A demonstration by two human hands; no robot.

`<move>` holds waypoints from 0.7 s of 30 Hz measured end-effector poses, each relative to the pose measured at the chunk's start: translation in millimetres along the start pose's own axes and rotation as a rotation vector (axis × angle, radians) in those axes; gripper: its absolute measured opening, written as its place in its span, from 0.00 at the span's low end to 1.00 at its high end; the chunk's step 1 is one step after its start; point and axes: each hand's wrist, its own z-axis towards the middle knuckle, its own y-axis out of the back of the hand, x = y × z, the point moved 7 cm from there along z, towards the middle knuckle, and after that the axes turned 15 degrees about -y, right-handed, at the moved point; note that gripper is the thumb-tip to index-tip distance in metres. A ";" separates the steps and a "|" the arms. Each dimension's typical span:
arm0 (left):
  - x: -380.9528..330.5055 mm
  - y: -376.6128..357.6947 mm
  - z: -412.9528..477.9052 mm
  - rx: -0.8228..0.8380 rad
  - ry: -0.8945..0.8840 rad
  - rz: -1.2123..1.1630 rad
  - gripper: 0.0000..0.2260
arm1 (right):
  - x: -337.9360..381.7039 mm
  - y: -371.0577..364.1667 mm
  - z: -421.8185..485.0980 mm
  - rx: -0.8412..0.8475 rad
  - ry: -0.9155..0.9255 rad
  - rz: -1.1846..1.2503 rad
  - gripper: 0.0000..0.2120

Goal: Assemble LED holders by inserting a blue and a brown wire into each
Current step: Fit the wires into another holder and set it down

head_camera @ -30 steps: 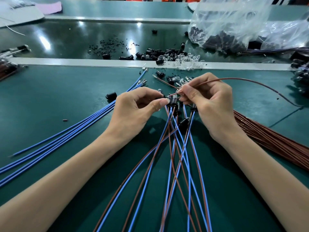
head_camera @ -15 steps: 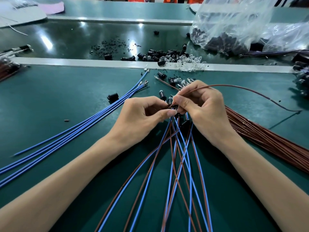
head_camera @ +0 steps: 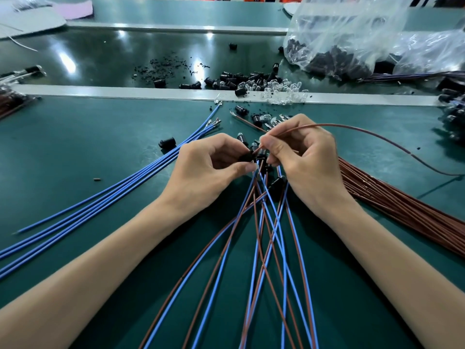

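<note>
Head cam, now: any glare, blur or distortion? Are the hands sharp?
Head view: lamp glare streaks on the far belt; bag shiny in spots; wide-angle stretches the forearms toward the corners; left hand, right hand and brown wire sharp; holder a dark blob; soft shadows under the wrists.

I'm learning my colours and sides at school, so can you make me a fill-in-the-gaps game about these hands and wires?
1. The wire pinched by the right hand is coloured ____.
2. The left hand grips a small holder coloured ____.
3. The loose wires lying left of the left hand are all ____.
4. The clear bag of parts sits at the table's far ____ side.

Missing words: brown, black, blue, right.
</note>
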 end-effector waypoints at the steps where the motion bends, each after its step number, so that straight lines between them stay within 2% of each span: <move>1: 0.3 0.4 0.1 -0.001 0.008 0.003 0.09 | 1.0 -0.9 -0.6 0.017 0.008 0.010 0.06; 6: -0.9 -2.1 -0.3 0.025 0.013 0.024 0.07 | 4.3 1.9 -0.9 0.023 0.044 0.054 0.08; 11: -3.7 -5.3 -0.4 0.061 0.001 0.006 0.07 | -0.2 -5.9 -1.4 0.073 0.008 -0.014 0.10; 16: -5.1 -6.9 -0.4 0.087 -0.016 0.034 0.07 | 0.4 -4.3 -1.3 0.067 0.007 -0.028 0.08; 21: -5.4 -6.0 -0.6 0.109 -0.019 0.064 0.05 | 4.5 -9.6 -4.6 0.140 0.017 -0.061 0.05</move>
